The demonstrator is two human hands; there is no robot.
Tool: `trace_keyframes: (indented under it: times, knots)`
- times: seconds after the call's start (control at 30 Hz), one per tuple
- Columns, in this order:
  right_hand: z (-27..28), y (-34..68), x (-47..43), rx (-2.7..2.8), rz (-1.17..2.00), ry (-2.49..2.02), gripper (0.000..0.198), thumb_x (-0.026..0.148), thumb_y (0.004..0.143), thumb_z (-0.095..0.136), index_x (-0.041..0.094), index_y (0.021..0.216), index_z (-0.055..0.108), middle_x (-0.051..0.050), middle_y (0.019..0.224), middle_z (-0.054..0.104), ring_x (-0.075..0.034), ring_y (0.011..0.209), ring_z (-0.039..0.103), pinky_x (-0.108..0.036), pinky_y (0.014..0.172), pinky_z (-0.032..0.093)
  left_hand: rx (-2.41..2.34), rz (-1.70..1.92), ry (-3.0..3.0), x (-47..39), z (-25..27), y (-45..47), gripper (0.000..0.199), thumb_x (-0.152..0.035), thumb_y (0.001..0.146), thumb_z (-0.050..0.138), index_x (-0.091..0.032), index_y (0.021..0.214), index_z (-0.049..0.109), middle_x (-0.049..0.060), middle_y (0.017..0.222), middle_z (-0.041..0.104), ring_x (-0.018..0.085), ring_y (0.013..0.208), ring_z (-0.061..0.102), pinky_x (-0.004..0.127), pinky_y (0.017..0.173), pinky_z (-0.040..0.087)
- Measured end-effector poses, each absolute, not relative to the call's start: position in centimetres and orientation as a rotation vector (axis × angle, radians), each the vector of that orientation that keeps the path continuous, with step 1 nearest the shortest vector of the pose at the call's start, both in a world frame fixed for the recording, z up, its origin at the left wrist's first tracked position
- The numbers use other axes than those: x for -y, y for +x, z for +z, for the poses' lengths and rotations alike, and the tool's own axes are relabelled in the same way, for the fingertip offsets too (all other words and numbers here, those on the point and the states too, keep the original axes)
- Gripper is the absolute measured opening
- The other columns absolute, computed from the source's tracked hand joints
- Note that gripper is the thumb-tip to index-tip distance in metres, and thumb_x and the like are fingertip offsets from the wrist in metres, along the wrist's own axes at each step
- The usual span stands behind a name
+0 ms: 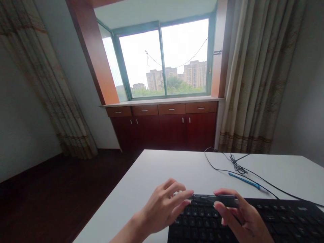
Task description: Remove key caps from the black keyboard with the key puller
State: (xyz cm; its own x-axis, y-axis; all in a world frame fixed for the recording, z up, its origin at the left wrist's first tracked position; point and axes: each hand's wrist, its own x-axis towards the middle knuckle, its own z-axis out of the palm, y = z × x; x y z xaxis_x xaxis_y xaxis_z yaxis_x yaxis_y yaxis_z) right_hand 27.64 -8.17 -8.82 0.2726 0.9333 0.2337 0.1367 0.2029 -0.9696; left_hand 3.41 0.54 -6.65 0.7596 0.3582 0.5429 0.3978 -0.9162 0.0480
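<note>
A slim dark pen-like object (206, 198) lies level above the back rows of a black keyboard (199, 224); its exact kind is unclear. My right hand (243, 214) grips the thicker right end between thumb and fingers. At the thin left end, the thumb and index finger of my left hand (164, 204) close on the tip, while its other fingers curl loosely above the white table. Part of the keyboard is hidden under both hands.
Behind the keyboard on the white table (152, 168) lie a blue stick-like item (244, 180) and a bundled black cable (238, 165). Beyond stands a dark red cabinet (164, 131) under a window (162, 60), with curtains (255, 77) at the sides.
</note>
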Motion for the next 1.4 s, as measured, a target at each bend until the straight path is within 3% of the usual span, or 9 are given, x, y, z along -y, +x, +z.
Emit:
trace_keyframes:
  times: [0.23, 0.47, 0.9, 1.4]
  knots:
    - [-9.2, 28.4, 7.3, 1.096, 0.963, -1.180, 0.045, 0.059, 0.085, 0.072, 0.018, 0.105, 0.073, -0.003, 0.075, 0.069, -0.015, 0.055, 0.059, -0.027, 0.051, 0.055, 0.518, -0.927, -2.928, -0.5, -6.4, 3.3, 0.046, -0.011, 0.099, 0.056, -0.026, 0.143, 0.055, 0.008, 0.103, 0.067, 0.018, 0.086, 0.057, 0.030, 0.069, 0.056]
    - [-9.1, 29.3, 7.0, 1.103, 1.004, -1.152, 0.043, 0.055, 0.088, 0.072, 0.017, 0.108, 0.072, -0.004, 0.080, 0.071, -0.014, 0.057, 0.059, -0.027, 0.053, 0.055, 0.571, -0.974, -2.846, -0.3, -6.1, 3.6, 0.034, -0.018, 0.097, 0.065, -0.020, 0.131, 0.061, 0.008, 0.102, 0.069, 0.020, 0.086, 0.059, 0.035, 0.074, 0.057]
    - [-8.9, 29.6, 6.9, 1.069, 1.034, -1.096, 0.043, 0.054, 0.090, 0.070, 0.017, 0.111, 0.068, -0.002, 0.073, 0.068, -0.013, 0.057, 0.060, -0.025, 0.052, 0.054, 0.585, -1.008, -2.885, -0.4, -5.9, 3.6, 0.031, -0.015, 0.099, 0.058, -0.016, 0.130, 0.062, 0.011, 0.108, 0.072, 0.021, 0.091, 0.061, 0.036, 0.078, 0.057]
    - [-8.4, 29.7, 7.0, 1.019, 1.144, -1.051, 0.046, 0.055, 0.089, 0.071, 0.016, 0.113, 0.064, -0.003, 0.073, 0.068, -0.013, 0.058, 0.058, -0.025, 0.054, 0.051, 0.529, -1.063, -2.828, -0.2, -5.8, 3.7, 0.035, -0.015, 0.094, 0.071, -0.015, 0.128, 0.063, 0.008, 0.105, 0.073, 0.018, 0.087, 0.059, 0.032, 0.076, 0.055]
